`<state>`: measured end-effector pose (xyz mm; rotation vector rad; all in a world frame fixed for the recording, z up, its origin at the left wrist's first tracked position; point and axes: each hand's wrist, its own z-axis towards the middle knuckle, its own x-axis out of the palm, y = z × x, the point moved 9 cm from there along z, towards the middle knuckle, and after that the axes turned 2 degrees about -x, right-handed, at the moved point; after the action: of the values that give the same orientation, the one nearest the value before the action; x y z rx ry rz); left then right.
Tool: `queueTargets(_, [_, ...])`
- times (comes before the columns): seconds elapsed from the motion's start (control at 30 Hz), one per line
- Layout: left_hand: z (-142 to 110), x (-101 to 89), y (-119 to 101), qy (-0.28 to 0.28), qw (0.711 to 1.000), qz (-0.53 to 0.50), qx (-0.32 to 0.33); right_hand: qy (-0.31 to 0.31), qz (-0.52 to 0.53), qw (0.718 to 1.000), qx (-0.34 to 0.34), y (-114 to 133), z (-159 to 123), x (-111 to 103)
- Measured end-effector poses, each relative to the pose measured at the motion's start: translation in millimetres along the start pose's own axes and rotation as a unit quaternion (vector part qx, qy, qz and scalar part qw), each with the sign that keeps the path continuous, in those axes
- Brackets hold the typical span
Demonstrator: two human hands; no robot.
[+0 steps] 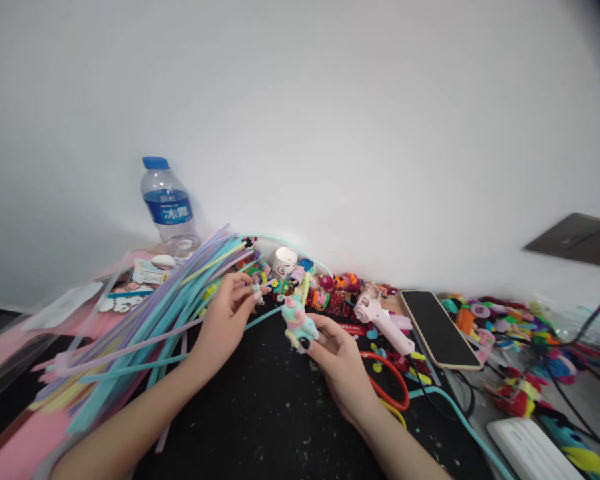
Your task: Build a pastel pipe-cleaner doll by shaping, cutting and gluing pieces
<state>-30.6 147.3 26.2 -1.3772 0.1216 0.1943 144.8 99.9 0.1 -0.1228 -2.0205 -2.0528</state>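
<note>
My right hand [337,353] is closed around a small fuzzy pastel figure [299,325], mint with pink and cream parts, which looks made of pipe cleaners. It is held up over the black work surface [260,407]. My left hand [227,313] pinches a tiny pale piece [258,292] between thumb and fingers, apart from the figure; its exact kind is too small to tell. Beside and beneath my left forearm lies a big bundle of pastel pipe cleaners [145,327] in lilac, teal and yellow.
A water bottle [167,207] stands at the wall, near a white paper cup [285,262]. Colourful fuzzy pieces [337,300] line the back. Rightward lie a pink glue gun [383,323], red-handled scissors [397,380], a phone [440,330], cables and a white box [530,450].
</note>
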Motion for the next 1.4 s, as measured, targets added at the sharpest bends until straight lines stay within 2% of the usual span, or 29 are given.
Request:
queueTargets(0.23, [-13,28.8,12,0.082,0.993,-0.060,-0.058,0.007,0.165,0.985,0.048,-8,1,1])
queueTargets(0.4, [-28,51.3,8,0.166,0.966,-0.185,-0.076,0.025,0.190,0.979,0.065,-12,3,1])
queueTargets(0.53, [-39,62.4,3,0.211,0.956,-0.193,-0.063,0.039,0.178,0.981,0.071,-12,2,7])
queueTargets(0.67, [-43,66.9,-3,0.220,0.959,-0.167,-0.056,0.037,0.157,0.984,0.074,-12,0,9])
queueTargets(0.83, [-41,66.8,-2,0.214,0.956,-0.187,-0.079,0.017,0.112,0.991,0.068,-12,1,5])
queueTargets(0.93, [-37,62.1,6,0.191,0.955,-0.199,-0.106,-0.016,0.018,0.999,0.023,-3,1,-4])
queueTargets(1.0, [-34,57.3,12,0.163,0.954,-0.215,-0.132,-0.052,-0.079,0.995,-0.033,12,-1,-16])
queueTargets(1.03, [-34,55.4,16,0.149,0.951,-0.227,-0.149,-0.072,-0.140,0.985,-0.065,23,-3,-24])
queueTargets(1.07, [-34,54.2,20,0.139,0.946,-0.241,-0.167,-0.113,-0.216,0.964,-0.109,37,-6,-36])
queueTargets(1.1, [-34,54.0,23,0.132,0.940,-0.256,-0.183,-0.151,-0.302,0.928,-0.156,54,-10,-46])
queueTargets(1.13, [-35,54.6,25,0.131,0.933,-0.270,-0.197,-0.182,-0.385,0.882,-0.200,69,-15,-54])
queueTargets(1.23, [-37,57.5,28,0.138,0.920,-0.293,-0.219,-0.231,-0.579,0.743,-0.243,93,-20,-73])
queueTargets(1.3, [-37,57.9,29,0.139,0.922,-0.286,-0.222,-0.254,-0.674,0.664,-0.203,94,-19,-88])
queueTargets(1.33, [-36,57.5,30,0.137,0.926,-0.275,-0.221,-0.255,-0.706,0.640,-0.161,90,-16,-96])
queueTargets(1.4, [-34,56.1,29,0.131,0.938,-0.245,-0.207,-0.254,-0.742,0.612,-0.101,81,-13,-109])
